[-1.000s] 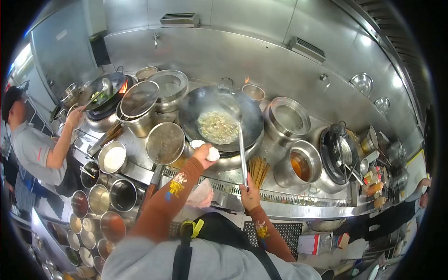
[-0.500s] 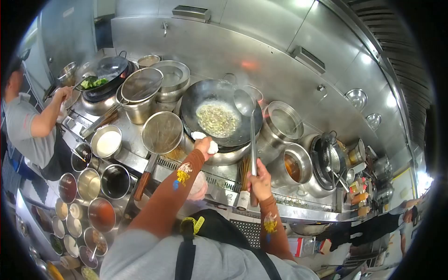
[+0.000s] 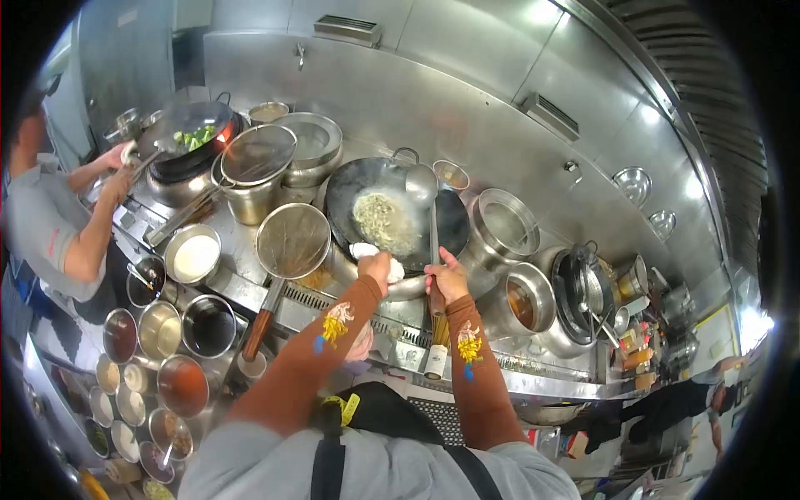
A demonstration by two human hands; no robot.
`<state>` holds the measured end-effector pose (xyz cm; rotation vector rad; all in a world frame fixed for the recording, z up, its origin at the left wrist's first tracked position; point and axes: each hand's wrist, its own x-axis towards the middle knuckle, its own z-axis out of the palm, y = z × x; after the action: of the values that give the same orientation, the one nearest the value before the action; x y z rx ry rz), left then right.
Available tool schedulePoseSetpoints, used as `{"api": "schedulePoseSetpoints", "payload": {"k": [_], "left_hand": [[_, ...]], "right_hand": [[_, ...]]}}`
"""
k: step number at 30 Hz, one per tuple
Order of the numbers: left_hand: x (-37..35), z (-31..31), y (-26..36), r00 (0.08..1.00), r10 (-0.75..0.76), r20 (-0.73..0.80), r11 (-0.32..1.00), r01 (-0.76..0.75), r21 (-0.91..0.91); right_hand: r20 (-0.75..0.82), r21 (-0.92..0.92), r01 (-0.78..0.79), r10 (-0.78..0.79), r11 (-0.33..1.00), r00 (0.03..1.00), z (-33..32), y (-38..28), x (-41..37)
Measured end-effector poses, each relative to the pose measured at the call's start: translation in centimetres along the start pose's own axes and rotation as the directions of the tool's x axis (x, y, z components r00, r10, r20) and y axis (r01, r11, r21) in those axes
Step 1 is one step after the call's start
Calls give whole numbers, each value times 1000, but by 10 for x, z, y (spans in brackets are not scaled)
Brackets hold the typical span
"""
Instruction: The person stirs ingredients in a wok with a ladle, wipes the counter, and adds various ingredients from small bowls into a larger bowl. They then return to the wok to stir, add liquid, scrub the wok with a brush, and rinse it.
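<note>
Person is standing at the worktop, working a dark wok on the burner just ahead. Left hand is closing fully round the wok's near rim through a white cloth. Right hand is wrapping tight around the shaft of the ladle, whose bowl is sitting inside the wok beside pale chopped food.

Wok is likely handling heavy, hot and greasy, so gripping it through the cloth at the rim looks right. Ladle seems stiff and light, and holding it low on the shaft is giving reach. Another person is tending a second wok at far left.
</note>
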<state>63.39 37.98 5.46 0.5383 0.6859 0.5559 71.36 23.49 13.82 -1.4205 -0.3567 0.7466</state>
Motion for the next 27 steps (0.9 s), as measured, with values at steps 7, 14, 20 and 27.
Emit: {"api": "schedulePoseSetpoints", "payload": {"k": [7, 14, 20, 27], "left_hand": [[-7, 1, 13, 998, -53, -15, 999, 53, 0], [-44, -36, 41, 970, -149, 191, 989, 147, 24], [-74, -139, 58, 975, 18, 222, 921, -102, 376], [-119, -156, 71, 913, 212, 348, -189, -311, 931]], "right_hand": [[46, -201, -21, 31, 979, 998, 1, 5, -27], [-166, -104, 108, -125, 989, 978, -87, -24, -82], [-304, -210, 64, -127, 976, 944, -178, -54, -129], [-336, -246, 21, -106, 969, 936, -238, -67, -110]]}}
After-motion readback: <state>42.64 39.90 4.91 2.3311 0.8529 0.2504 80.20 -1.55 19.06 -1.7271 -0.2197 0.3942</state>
